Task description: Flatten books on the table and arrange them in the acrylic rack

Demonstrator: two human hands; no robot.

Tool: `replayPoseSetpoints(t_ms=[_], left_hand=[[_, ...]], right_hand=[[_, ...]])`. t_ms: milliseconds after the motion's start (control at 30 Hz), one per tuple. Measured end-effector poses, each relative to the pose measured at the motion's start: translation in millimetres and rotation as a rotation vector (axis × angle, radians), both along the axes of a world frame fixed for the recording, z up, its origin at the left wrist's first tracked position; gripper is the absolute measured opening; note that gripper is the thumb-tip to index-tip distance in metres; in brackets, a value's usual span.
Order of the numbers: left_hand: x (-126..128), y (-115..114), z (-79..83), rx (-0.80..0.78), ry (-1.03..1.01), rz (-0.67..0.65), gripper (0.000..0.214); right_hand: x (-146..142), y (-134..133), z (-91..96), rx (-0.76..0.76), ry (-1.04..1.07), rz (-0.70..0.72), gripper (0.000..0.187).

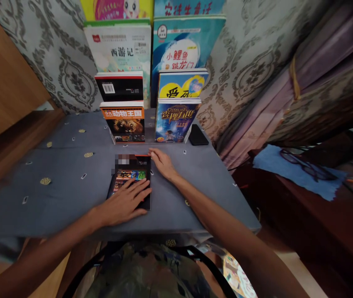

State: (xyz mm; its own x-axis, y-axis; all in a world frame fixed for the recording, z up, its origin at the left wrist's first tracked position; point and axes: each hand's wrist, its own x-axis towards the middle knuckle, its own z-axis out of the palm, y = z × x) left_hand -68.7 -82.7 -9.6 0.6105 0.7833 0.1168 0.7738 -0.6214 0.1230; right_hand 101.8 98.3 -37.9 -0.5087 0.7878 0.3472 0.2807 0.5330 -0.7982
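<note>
A dark book (pixel 147 165) lies flat on the table in front of me, its cover showing rows of small coloured pictures. My left hand (pixel 129 196) rests palm down on its lower part, fingers stretched and slightly spread. At the book's upper right corner is my right hand (pixel 161 161), its fingers drawn together and bent against the edge. Its thumb is hard to make out. Part of the cover is blurred by square blocks.
Behind the book stands a stepped rack with an orange animal book (pixel 123 124), a blue book (pixel 176 122) and several others. A black phone (pixel 198 135) lies to their right. Glasses (pixel 301 161) rest on a blue cloth (pixel 266 165) beside the grey-covered table (pixel 61 178).
</note>
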Motion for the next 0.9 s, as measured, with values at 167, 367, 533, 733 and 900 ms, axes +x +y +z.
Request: replayPoseSetpoints(t_ms=[167, 367, 533, 733, 900], left_hand=[[-2.0, 13.8, -3.4, 0.03, 0.033, -0.009, 0.06], [-5.6, 35.0, -5.4, 0.051, 0.013, 0.029, 0.057], [-7.9, 51.4, -7.3, 0.05, -0.001, 0.046, 0.058], [-7.8, 53.2, -6.1, 0.039, -0.02, 0.057, 0.06], [-14.8, 59.4, 4.2, -0.046, -0.122, 0.075, 0.063]], right_hand=[[0.1, -0.6, 0.7, -0.001, 0.004, 0.005, 0.038], [-1.9, 0.9, -1.7, -0.026, 0.031, 0.02, 0.037], [-2.8, 1.8, -3.0, -0.056, 0.083, 0.062, 0.037], [-3.5, 2.8, -3.8, -0.113, 0.143, 0.069, 0.038], [-4.2, 4.7, -4.7, -0.163, 0.155, 0.069, 0.04]])
